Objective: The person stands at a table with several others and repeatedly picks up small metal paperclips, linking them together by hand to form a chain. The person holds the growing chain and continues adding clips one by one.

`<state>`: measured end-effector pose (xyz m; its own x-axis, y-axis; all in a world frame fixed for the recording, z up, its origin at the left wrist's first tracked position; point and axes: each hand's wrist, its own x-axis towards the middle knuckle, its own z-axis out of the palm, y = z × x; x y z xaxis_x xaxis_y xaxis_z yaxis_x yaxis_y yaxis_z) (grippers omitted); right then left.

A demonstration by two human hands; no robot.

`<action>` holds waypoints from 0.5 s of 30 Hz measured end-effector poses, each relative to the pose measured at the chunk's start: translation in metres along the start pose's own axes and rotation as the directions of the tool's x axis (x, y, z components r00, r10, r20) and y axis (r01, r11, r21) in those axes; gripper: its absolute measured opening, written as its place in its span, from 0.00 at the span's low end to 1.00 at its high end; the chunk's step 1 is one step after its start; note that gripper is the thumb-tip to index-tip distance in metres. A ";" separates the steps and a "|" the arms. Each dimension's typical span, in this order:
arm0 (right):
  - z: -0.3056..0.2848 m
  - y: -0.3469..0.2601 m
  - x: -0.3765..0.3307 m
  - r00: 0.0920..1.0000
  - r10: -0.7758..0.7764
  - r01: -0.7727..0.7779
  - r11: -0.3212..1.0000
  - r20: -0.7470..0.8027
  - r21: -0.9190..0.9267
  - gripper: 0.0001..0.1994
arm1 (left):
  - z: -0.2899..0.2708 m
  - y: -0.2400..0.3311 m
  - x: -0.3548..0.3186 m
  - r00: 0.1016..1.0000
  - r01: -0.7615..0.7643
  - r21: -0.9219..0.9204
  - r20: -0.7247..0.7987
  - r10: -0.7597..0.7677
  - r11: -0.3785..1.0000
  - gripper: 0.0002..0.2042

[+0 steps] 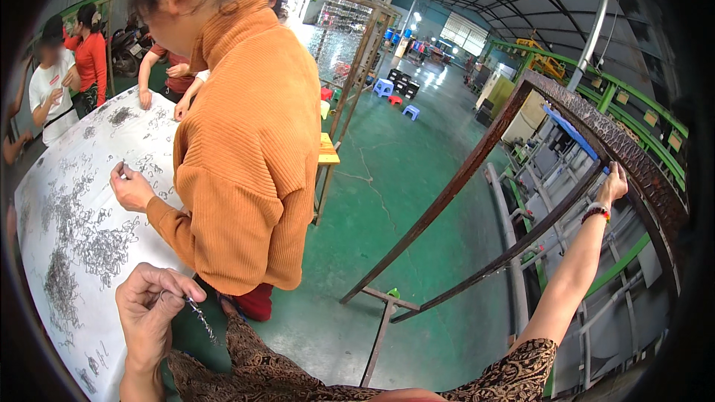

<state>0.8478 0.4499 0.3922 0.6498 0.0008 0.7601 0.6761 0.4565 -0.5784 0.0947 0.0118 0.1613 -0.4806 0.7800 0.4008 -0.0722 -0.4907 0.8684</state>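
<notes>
The left hand (pixel 149 305) pinches a short chain of small metal hooks (pixel 199 318) between thumb and fingertips; it dangles just off the table's (pixel 45 208) near right edge. The right hand (pixel 612 186), arm stretched out, closes its grip on the rusty metal frame (pixel 596 130). Heaps of loose hooks (pixel 89 242) cover the white-topped table. A person in an orange sweater (pixel 249 149) hides part of it.

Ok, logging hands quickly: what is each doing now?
Left hand: closed, pinching small metal hooks.
Right hand: gripping the rusty frame bar.
</notes>
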 end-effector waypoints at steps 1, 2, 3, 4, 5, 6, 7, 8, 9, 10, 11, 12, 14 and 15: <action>0.001 -0.012 -0.003 0.999 -0.014 0.011 0.996 -0.040 -0.089 0.13 | 0.000 0.001 -0.002 1.000 -0.005 -0.009 0.001 0.005 1.000 0.10; 0.003 -0.025 -0.009 0.986 -0.090 0.072 0.989 -0.138 -0.129 0.13 | 0.000 0.002 -0.004 1.000 -0.016 0.001 -0.001 0.016 1.000 0.09; 0.006 -0.044 -0.019 0.966 -0.179 0.147 0.973 -0.185 -0.177 0.13 | -0.002 0.006 -0.005 1.000 -0.025 0.011 -0.004 0.025 1.000 0.08; 0.009 -0.063 -0.035 0.937 -0.280 0.236 0.948 -0.208 -0.214 0.14 | -0.004 0.008 -0.009 0.998 -0.063 -0.007 0.016 0.063 0.998 0.08; 0.018 -0.087 -0.060 0.902 -0.376 0.339 0.921 -0.210 -0.191 0.14 | -0.007 0.012 -0.013 1.000 0.006 0.055 -0.013 -0.005 0.998 0.06; 0.035 -0.115 -0.096 0.863 -0.458 0.437 0.888 -0.215 -0.142 0.14 | -0.010 0.013 -0.017 1.000 0.006 0.091 -0.031 -0.003 0.996 0.06; 0.056 -0.148 -0.145 0.825 -0.557 0.557 0.830 -0.100 -0.024 0.14 | -0.016 0.015 -0.019 0.999 0.036 0.166 -0.046 -0.028 0.985 0.05; 0.079 -0.185 -0.207 0.728 -0.678 0.670 0.735 0.101 0.107 0.14 | -0.020 0.014 -0.022 0.998 0.041 0.168 -0.051 -0.032 0.985 0.05; 0.100 -0.228 -0.280 0.591 -0.773 0.726 0.634 0.228 0.266 0.14 | -0.027 0.013 -0.022 1.000 0.027 0.139 0.011 -0.029 0.990 0.05; 0.120 -0.273 -0.367 0.453 -0.844 0.735 0.535 0.286 0.416 0.14 | -0.030 0.009 -0.026 0.996 0.076 0.114 -0.061 -0.069 0.991 0.05; 0.136 -0.323 -0.458 0.323 -0.894 0.706 0.447 0.311 0.549 0.14 | -0.036 0.006 -0.021 0.999 -0.028 0.075 0.039 0.025 0.997 0.04; 0.144 -0.374 -0.555 0.194 -0.929 0.653 0.361 0.314 0.666 0.14 | -0.043 0.005 -0.021 0.995 -0.046 0.055 0.092 0.041 0.997 0.04; 0.124 -0.470 -0.736 -0.018 -0.961 0.558 0.219 0.275 0.800 0.14 | -0.041 -0.001 -0.021 0.986 -0.125 -0.080 0.102 0.133 0.989 0.04; 0.106 -0.506 -0.805 -0.089 -0.963 0.516 0.175 0.255 0.838 0.14 | -0.043 -0.002 -0.020 0.989 -0.104 -0.059 0.099 0.110 0.993 0.04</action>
<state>-0.0543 0.3121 0.1046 -0.7973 -0.2125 0.5649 0.1624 0.8259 0.5399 0.0669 -0.0190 0.1388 -0.3968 0.7559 0.5208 -0.0734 -0.5917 0.8028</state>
